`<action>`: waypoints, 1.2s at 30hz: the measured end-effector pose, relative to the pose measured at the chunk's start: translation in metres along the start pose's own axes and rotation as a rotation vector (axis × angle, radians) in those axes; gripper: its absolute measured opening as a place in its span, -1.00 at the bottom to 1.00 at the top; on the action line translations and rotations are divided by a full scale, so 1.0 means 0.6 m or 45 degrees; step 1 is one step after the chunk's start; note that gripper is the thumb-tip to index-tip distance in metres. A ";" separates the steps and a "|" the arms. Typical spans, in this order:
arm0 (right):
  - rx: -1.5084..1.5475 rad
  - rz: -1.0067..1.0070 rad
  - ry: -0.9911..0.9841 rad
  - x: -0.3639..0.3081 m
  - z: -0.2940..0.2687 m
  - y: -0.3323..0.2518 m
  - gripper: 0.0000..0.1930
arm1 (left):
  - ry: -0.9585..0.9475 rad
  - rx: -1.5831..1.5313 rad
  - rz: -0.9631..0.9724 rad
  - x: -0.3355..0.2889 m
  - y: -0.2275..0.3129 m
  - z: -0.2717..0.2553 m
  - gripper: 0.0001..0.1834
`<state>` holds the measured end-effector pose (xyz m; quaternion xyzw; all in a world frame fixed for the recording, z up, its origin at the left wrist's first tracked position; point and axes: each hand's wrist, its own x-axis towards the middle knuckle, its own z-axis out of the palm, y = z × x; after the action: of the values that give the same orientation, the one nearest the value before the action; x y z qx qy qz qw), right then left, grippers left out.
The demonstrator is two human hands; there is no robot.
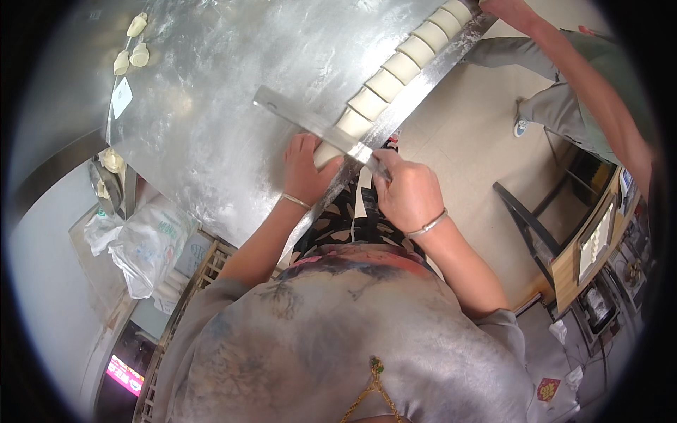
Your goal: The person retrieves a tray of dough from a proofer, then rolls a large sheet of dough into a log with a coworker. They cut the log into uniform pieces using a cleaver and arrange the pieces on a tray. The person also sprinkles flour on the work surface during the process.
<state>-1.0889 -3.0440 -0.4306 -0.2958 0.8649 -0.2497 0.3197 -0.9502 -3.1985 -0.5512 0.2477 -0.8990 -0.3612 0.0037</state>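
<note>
Steel blade [310, 125] ran toward ten o'clock from the closed right hand [407, 192], gripping its handle. Left hand [305, 171] pressed the dough roll [326, 151], whose long axis ran toward one o'clock along the floured worktop [233, 84], past cut pieces [402, 67].

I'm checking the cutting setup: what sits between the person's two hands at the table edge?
In the head view, the uncut end of the dough roll and the long metal blade crossing it lie between the left hand and the right hand.
</note>
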 end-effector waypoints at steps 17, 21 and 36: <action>-0.267 0.191 -0.202 0.044 0.082 0.030 -0.86 | 0.079 -0.018 -0.010 -0.005 0.008 0.003 -0.52; -0.256 0.230 -0.296 0.075 0.095 0.024 -0.85 | 0.079 -0.052 -0.011 -0.001 0.008 0.007 -0.49; 0.120 -0.059 -0.127 -0.024 0.031 0.001 -0.78 | 0.086 -0.027 -0.178 -0.075 -0.024 -0.009 -0.45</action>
<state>-1.0671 -3.0383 -0.4374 -0.3126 0.8280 -0.2824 0.3700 -0.9034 -3.1905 -0.5489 0.3219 -0.8749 -0.3616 0.0115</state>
